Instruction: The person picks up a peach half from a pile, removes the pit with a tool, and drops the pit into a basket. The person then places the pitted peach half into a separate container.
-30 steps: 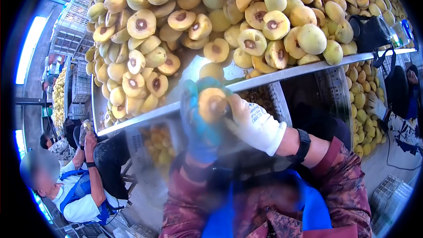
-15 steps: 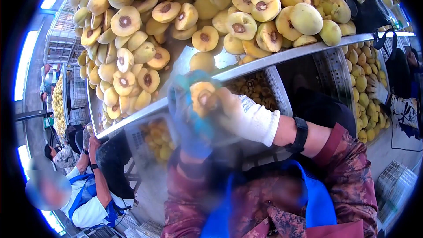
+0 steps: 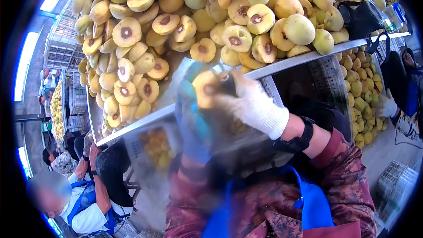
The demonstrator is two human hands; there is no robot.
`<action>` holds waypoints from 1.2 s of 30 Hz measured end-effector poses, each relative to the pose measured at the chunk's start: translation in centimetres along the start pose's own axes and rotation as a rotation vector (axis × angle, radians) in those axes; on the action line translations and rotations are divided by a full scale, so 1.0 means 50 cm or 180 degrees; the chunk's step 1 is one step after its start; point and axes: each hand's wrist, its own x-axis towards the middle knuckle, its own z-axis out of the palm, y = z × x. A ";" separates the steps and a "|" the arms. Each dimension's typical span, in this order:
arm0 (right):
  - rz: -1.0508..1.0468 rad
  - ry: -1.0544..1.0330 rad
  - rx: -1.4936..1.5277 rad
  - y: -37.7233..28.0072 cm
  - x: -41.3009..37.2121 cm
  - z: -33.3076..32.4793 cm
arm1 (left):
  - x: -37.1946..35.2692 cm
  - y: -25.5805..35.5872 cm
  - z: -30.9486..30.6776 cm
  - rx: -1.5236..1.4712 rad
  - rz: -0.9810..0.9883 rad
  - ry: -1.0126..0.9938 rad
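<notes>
My left hand (image 3: 189, 110), in a blue-green glove, holds a halved yellow fruit (image 3: 205, 89) with its cut face showing a brown pit area. My right hand (image 3: 260, 105), in a white knit glove, is at the fruit's right side, with its fingers pinched round a small dark object (image 3: 225, 82) too blurred to name. Both hands are over the metal front edge (image 3: 304, 60) of the table. Many halved fruits (image 3: 127, 32) lie heaped behind them, several with brown pits facing up.
Below the edge stand crates of fruit, one at the right (image 3: 359, 90) and one at lower left (image 3: 156, 147). A black container (image 3: 361, 16) sits at the table's right end. A co-worker in a blue vest (image 3: 88, 200) sits at left; another's gloved hand (image 3: 387, 105) is at right.
My right hand has moved slightly right and away from the fruit's cut face, and the dark object now shows at its fingertips. The fruit stays in my left hand. The view has shifted slightly.
</notes>
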 end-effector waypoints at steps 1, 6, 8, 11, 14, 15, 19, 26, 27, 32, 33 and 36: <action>-0.0128 0.0049 0.0018 -0.029 0.007 -0.025 | -0.003 0.004 -0.002 0.0018 -0.0151 0.0133; 0.0176 -0.0344 -0.0057 -0.044 -0.002 -0.029 | -0.014 0.006 -0.051 0.1371 0.0368 0.0340; 0.0256 -0.0694 -0.0440 -0.041 -0.017 -0.018 | -0.009 0.002 -0.069 0.1545 0.0493 0.0353; 0.0077 -0.0706 -0.0618 -0.023 -0.028 0.003 | -0.014 0.028 -0.047 0.3390 0.1163 0.0005; 0.0119 -0.0733 -0.0747 -0.025 -0.029 0.009 | -0.018 0.015 -0.054 0.2028 0.0635 0.0075; 0.0049 -0.0679 -0.0764 -0.018 -0.031 0.015 | -0.019 0.013 -0.052 0.1463 0.0402 0.0149; -0.0171 -0.0506 -0.0716 -0.013 -0.040 0.025 | -0.015 0.014 -0.028 -0.0097 -0.0289 0.0394; -0.0182 -0.0522 -0.0578 -0.013 -0.045 0.030 | -0.016 -0.010 -0.035 0.0352 0.0363 0.0018; -0.0197 -0.0520 -0.0563 -0.010 -0.046 0.032 | -0.016 -0.013 -0.035 0.0638 0.0504 0.0067; -0.0302 -0.0632 -0.0257 0.001 -0.053 0.038 | -0.024 -0.008 -0.041 0.0670 0.0218 0.0040; -0.0263 -0.0648 -0.0151 0.002 -0.061 0.040 | -0.026 -0.006 -0.045 0.1102 0.0327 0.0014; -0.0288 -0.0718 0.0020 0.018 -0.068 0.048 | -0.029 0.002 -0.045 0.1132 0.0165 0.0098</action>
